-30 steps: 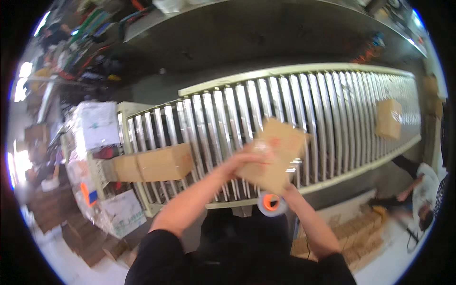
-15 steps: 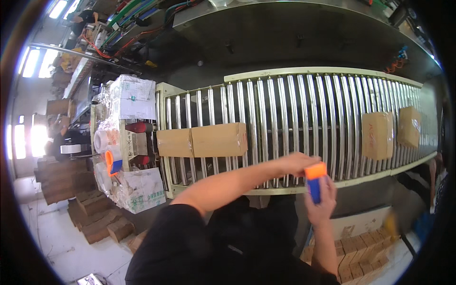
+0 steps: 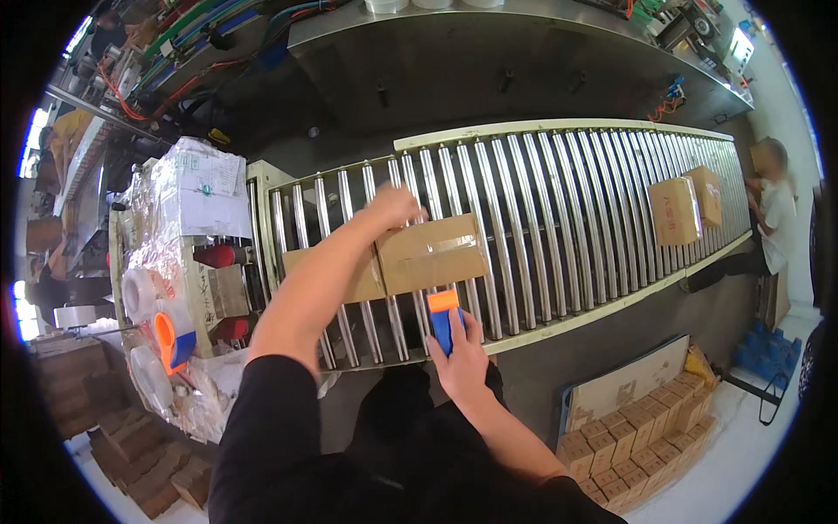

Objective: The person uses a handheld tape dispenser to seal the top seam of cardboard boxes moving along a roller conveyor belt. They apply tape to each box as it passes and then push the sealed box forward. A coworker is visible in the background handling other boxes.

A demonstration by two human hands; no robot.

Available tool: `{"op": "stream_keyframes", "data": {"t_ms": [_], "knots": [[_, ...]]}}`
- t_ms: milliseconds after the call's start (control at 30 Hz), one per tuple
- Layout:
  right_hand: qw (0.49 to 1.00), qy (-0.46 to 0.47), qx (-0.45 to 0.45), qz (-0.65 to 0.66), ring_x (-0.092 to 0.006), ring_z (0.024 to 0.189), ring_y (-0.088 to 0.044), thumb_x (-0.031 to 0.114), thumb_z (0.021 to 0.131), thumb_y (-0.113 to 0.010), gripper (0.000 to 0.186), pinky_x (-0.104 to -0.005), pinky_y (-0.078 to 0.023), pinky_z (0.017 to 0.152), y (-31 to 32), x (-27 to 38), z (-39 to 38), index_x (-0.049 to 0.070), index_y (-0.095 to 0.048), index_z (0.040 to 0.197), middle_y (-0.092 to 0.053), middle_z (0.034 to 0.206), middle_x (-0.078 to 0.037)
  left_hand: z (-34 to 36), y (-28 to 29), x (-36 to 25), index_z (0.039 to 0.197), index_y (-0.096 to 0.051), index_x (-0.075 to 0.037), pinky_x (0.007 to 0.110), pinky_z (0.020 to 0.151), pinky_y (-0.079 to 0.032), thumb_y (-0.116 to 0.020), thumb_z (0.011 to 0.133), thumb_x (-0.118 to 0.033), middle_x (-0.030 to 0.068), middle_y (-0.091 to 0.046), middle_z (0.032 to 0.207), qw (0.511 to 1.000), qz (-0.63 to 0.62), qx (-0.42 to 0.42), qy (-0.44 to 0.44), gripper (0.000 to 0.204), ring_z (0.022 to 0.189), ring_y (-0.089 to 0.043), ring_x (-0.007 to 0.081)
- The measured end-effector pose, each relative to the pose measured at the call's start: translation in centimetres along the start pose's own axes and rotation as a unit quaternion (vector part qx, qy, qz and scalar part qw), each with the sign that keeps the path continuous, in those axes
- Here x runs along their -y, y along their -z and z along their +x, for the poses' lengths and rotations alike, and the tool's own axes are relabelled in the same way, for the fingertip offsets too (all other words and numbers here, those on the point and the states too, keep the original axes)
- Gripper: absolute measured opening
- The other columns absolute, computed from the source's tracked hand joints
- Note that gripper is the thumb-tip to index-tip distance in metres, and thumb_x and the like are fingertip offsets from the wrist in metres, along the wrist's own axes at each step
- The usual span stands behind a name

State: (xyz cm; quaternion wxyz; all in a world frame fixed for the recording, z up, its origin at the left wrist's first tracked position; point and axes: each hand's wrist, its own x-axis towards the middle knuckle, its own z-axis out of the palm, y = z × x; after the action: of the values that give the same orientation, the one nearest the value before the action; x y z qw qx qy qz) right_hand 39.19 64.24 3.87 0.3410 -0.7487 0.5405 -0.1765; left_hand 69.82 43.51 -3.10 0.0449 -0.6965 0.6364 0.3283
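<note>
Roller conveyor spans the scene left to right. A stack of small cartons is seen at the near right, on the floor side. A white wrapped box is set beyond the conveyor's left end. The main carton is laid flat on the rollers, left of centre, in front of the body; a second carton lies just to its left, partly hidden by the left forearm. Two more cartons, one nearer and one farther, are grouped at the right end. The left hand is held at the main carton's far edge; fingers look curled but are blurred, so contact or grip cannot be told. The right hand is kept on the near side, fingers wrapped around a blue-and-orange tape dispenser, its orange end just beside the carton's near edge. A clear tape strip is seen on the carton top. Step judged: carton being positioned around taping. For the next move, a steady carton and a well-aligned dispenser are called for.
</note>
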Motion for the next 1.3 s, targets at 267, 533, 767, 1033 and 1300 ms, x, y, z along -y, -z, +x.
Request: {"op": "stream_keyframes", "data": {"t_ms": [267, 533, 767, 1033, 1300], "knots": [[0.998, -0.026, 0.058, -0.01, -0.0449, 0.12, -0.071, 0.032, 0.097, -0.083, 0.069, -0.0516, -0.061, 0.096, 0.5, -4.3, 2.5, 0.009, -0.058, 0.157, -0.059, 0.154, -0.021, -7.6, -1.0, -5.2, 0.169, -0.038, -0.004, 0.062, 0.118, -0.043, -0.084, 0.092, -0.045, 0.0264, -0.052, 0.159, 0.956, -0.014, -0.257, -0.143, 0.099, 0.137, -0.055, 0.0519], [0.994, 0.086, 0.067, 0.002, -0.0408, 0.116, -0.073, 0.031, 0.093, -0.085, 0.065, -0.0474, -0.063, 0.094, 4.6, -9.0, 3.9, 0.015, -0.064, 0.153, -0.062, 0.151, -0.016, -8.0, -0.4, -7.3, 0.174, -0.034, -0.018, 0.063, 0.125, -0.037, -0.095, 0.066, -0.046, 0.0197, -0.033, 0.176, 0.987, 0.092, -0.077, -0.109, 0.127, 0.141, -0.046, 0.0489], [0.98, 0.061, 0.179, -0.056, -0.042, 0.115, -0.073, 0.038, 0.096, -0.081, 0.064, -0.0525, -0.062, 0.095, 7.8, -14.8, 14.5, 0.013, -0.063, 0.152, -0.065, 0.147, -0.015, -2.9, 2.1, -1.7, 0.168, -0.044, -0.009, 0.046, 0.118, -0.053, -0.085, 0.091, -0.023, 0.0148, -0.065, 0.153, 0.679, -0.71, 0.113, 0.151, 0.088, 0.136, -0.067, 0.0303], [0.867, -0.123, 0.47, 0.108, -0.0331, 0.114, -0.075, 0.054, 0.1, -0.077, 0.058, -0.0468, -0.059, 0.1, 5.5, -19.3, 24.7, 0.011, -0.076, 0.14, -0.08, 0.121, -0.022, -2.8, -2.4, -6.3, 0.156, -0.054, 0.002, 0.055, 0.119, -0.054, -0.077, 0.093, -0.027, 0.0211, -0.068, 0.148, 0.537, -0.819, -0.025, 0.199, 0.073, 0.134, -0.068, 0.0388], [0.77, -0.406, 0.139, 0.471, -0.0095, 0.105, -0.07, 0.022, 0.104, -0.082, 0.056, -0.0295, -0.059, 0.094, 23.5, -32.3, 7.8, -0.005, -0.066, 0.15, -0.079, 0.119, -0.006, 13.4, -9.4, -39.1, 0.171, -0.034, -0.005, 0.045, 0.109, -0.057, -0.091, 0.093, -0.018, 0.0145, -0.061, 0.154, 0.744, -0.655, 0.071, 0.111, 0.097, 0.14, -0.061, 0.0287]]}}
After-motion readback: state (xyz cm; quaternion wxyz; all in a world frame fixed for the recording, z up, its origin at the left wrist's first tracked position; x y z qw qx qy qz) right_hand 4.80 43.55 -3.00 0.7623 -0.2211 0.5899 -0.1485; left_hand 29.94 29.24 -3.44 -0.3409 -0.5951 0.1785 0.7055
